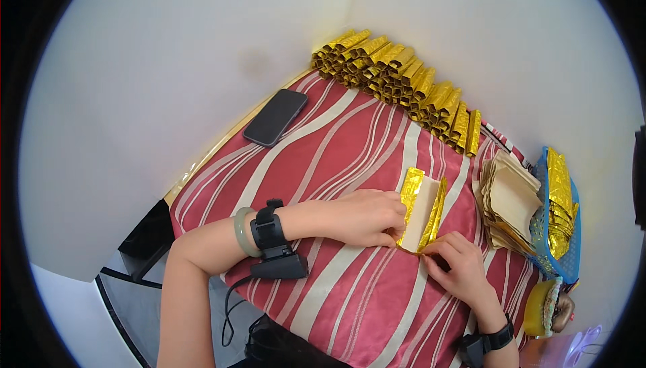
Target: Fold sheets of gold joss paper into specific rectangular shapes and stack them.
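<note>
Foil sheet: lying open on the tabletop (336, 159) between the hands, the gold-edged sheet (424, 203) shows me a pale middle strip, its right gold edge standing up as a flap.
Left grip: the left hand (370, 218) has curled fingers and thumb closed on the left gold edge, near its lower end.
Right grip: the right hand (459, 267) has thumb and forefinger pinched together on the lower right corner.
Crease: I'd judge this a fold along the long side; keep the left edge pinned, line up the corner first, then run pressure evenly up the flap so the foil doesn't skew or wrinkle.
Paper stack: brown sheets (515, 199) right of the work, beside the blue basket (572, 257).
Gold tubes: a pile (397, 75) along the far edge.
</note>
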`<state>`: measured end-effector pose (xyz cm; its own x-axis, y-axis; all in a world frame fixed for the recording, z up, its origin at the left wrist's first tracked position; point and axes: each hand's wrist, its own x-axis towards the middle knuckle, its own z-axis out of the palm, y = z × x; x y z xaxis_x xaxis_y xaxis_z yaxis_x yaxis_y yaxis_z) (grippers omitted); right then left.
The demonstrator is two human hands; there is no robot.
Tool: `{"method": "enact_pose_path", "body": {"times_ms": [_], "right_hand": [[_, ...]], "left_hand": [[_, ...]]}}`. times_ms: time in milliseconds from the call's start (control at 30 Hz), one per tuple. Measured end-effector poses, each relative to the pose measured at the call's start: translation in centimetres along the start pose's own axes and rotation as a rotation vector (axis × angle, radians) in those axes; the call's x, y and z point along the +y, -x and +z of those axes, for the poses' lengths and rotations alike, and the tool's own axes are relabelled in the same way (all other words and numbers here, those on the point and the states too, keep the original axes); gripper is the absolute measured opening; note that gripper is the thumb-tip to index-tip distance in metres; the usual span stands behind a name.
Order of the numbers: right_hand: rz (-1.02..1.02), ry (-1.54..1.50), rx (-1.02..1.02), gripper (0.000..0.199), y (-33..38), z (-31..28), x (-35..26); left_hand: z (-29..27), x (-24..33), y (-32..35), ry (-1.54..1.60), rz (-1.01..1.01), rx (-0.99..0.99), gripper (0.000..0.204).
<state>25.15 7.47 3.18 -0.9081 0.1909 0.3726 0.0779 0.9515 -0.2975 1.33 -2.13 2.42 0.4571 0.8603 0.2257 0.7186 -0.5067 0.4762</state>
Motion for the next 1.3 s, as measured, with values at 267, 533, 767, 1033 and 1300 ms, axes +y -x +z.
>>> {"method": "enact_pose_path", "body": {"times_ms": [267, 533, 767, 1033, 1300], "right_hand": [[0.068, -0.090, -0.028, 0.015, 0.0, 0.3, -0.2], [-0.220, 0.149, -0.045, 0.035, 0.4, -0.4, 0.0], [-0.279, 0.110, -0.013, 0.028, 0.8, -0.3, 0.6], [-0.244, 0.208, 0.029, 0.022, 0.4, -0.3, -0.1], [-0.162, 0.145, 0.062, 0.023, 0.0, 0.7, -0.2]], "left_hand": [[0.2, 0.5, 0.2, 0.076, -0.118, 0.023, 0.014], [0.2, 0.3, 0.4, 0.018, 0.068, 0.029, 0.018], [-0.2, -0.4, 0.6, 0.054, 0.056, -0.010, 0.011], [-0.4, -0.7, 0.1, 0.073, 0.080, 0.015, 0.016], [0.6, -0.8, 0.3, -0.002, 0.069, 0.071, 0.012]]}}
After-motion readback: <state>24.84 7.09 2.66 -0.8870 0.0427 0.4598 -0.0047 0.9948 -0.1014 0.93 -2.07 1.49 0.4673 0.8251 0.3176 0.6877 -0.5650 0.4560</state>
